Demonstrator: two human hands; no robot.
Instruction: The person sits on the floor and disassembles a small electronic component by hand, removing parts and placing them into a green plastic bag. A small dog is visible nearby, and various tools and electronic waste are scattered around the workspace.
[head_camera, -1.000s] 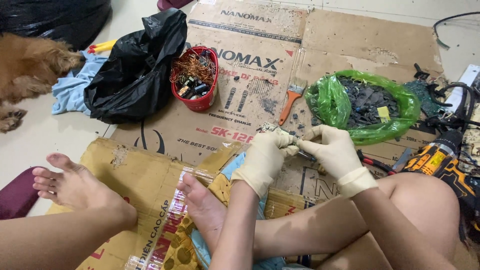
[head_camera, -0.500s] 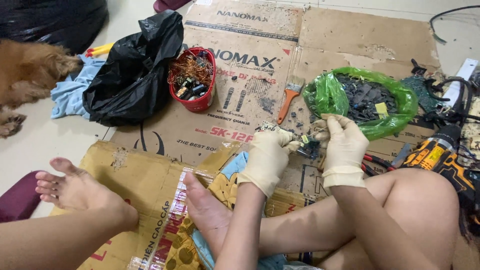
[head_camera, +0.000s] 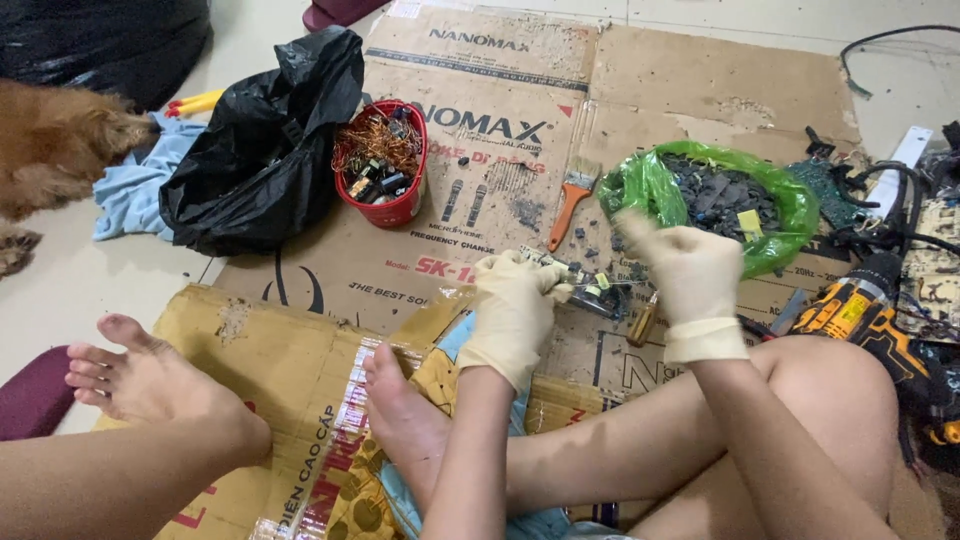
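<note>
left hand (head_camera: 512, 305) fingers pinch a small board (head_camera: 590, 293) just above the cardboard (head_camera: 500, 190); right hand (head_camera: 690, 270) spread wide, blurred, w/ green bag (head_camera: 655, 185) just beyond. risk: thin grip slips, bits scatter near bag.

Bucket (head_camera: 385, 205) sits between bag (head_camera: 262, 150) and brush (head_camera: 570, 200) on cardboard (head_camera: 700, 90).

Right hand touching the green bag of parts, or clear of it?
Cannot tell. In the head view the right hand is motion-blurred and overlaps the near edge of the green bag; neither contact nor a gap shows.
</note>
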